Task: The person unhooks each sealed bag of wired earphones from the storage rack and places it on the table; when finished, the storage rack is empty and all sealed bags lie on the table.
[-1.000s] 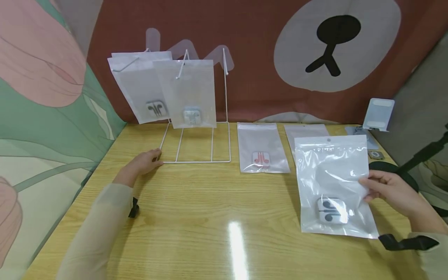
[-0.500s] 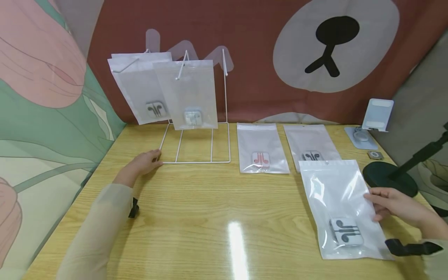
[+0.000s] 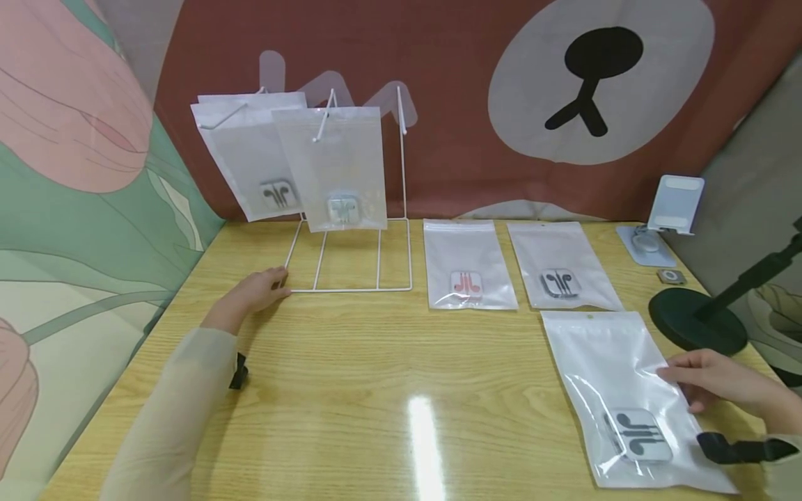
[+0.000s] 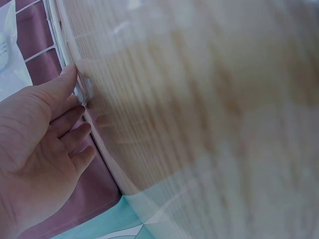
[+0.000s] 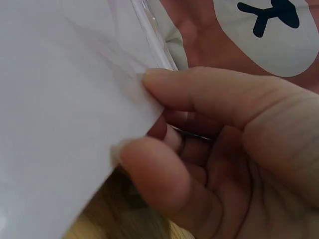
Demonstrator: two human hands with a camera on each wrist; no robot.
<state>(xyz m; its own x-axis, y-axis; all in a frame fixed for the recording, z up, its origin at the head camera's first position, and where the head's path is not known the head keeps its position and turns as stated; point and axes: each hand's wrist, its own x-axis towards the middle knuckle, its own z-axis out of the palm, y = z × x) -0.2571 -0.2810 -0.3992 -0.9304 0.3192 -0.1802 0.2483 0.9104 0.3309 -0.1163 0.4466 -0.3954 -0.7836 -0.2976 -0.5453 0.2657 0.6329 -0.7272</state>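
Observation:
My left hand [image 3: 255, 292] pinches the front left corner of a white wire display rack [image 3: 351, 289]; the left wrist view shows thumb and forefinger on the wire. My right hand [image 3: 720, 383] holds the right edge of a clear-and-white zip bag [image 3: 601, 362] with boxed earphones [image 3: 639, 435] inside. In the right wrist view its fingers pinch the edge of the bag [image 5: 65, 114]. The bag lies low over the table at front right, close to flat; whether it touches is unclear. Bags of earphones [image 3: 250, 153] hang on the rack's left hook, another bag [image 3: 338, 160] on the middle one.
A bag with pink earphones [image 3: 466, 261] and one with dark earphones [image 3: 560, 261] lie on the table right of the rack. Behind my right hand stand a round black base with a pole [image 3: 695, 316], a small square device [image 3: 672, 276] and a pale folding stand [image 3: 675, 205].
My right hand has lowered the zip bag toward the front right, uncovering the bag with dark earphones behind it. My left hand stays on the rack's corner.

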